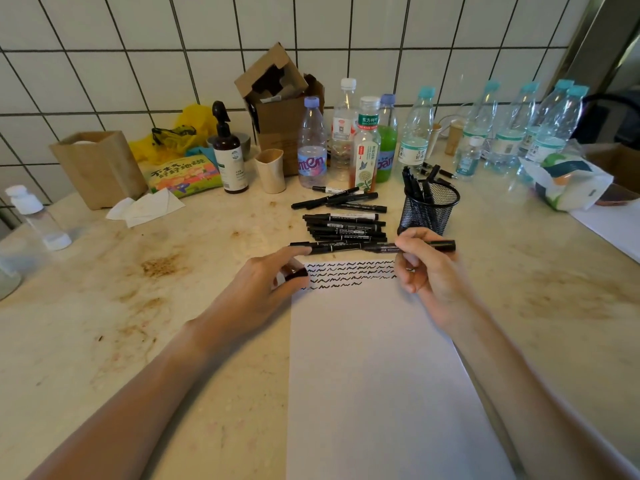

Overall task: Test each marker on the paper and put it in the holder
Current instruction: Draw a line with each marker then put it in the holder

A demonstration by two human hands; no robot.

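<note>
A white sheet of paper (374,358) lies on the counter, with rows of black squiggles (349,273) along its top edge. My right hand (426,268) grips a black marker (440,245) held level above the paper's top right corner. My left hand (273,278) rests at the paper's top left corner and pinches a small black cap (297,274). Several black markers (343,225) lie in a pile just beyond the paper. A black mesh holder (429,211) stands behind my right hand with several markers upright in it.
Several plastic bottles (415,133) line the tiled wall behind the pile. A brown pump bottle (230,157), a beige cup (270,169) and an open cardboard box (280,98) stand at the back. Tissues (145,207) and a paper bag (98,166) sit left.
</note>
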